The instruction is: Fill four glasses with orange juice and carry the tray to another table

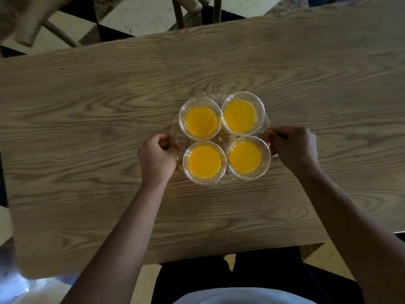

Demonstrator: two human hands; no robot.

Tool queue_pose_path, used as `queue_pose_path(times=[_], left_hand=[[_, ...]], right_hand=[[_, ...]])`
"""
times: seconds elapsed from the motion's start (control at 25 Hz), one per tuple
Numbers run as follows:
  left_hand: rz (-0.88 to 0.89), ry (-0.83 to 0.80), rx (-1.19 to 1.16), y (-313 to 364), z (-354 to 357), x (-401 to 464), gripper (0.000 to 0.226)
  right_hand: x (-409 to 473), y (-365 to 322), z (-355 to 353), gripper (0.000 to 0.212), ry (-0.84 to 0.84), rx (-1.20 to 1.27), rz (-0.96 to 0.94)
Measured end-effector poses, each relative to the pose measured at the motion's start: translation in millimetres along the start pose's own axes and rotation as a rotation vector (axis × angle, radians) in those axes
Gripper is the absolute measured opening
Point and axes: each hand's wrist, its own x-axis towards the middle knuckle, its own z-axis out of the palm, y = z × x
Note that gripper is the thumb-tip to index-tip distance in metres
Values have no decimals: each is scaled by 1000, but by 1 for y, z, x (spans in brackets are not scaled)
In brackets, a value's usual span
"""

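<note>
Left hand (158,158) and right hand (292,148) each curl round an edge of the clear tray (175,126) on the wooden table (87,106). All four glasses (200,120) look full, so I'd keep it dead level, no rush.

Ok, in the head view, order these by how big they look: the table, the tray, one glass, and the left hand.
Largest to smallest:
1. Table, by far.
2. Tray, clear, under all four glasses.
3. Left hand and the near left glass: they look alike, and the hand may be nearer the camera, so no ranking.
</note>
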Motion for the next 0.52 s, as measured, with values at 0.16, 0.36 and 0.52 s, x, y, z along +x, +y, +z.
queue_pose_path(times=[0.16, 0.36, 0.52], left_hand=[[29, 12, 50, 2, -10, -5, 27], [67, 89, 56, 4, -14, -27, 29], [33, 59, 16, -6, -13, -49, 35]], right_hand=[[1, 3, -4, 21, -51, -60, -1], [-1, 6, -15, 19, -144, -125, -83], [-6, 10, -24, 36, -257, -215, -160]])
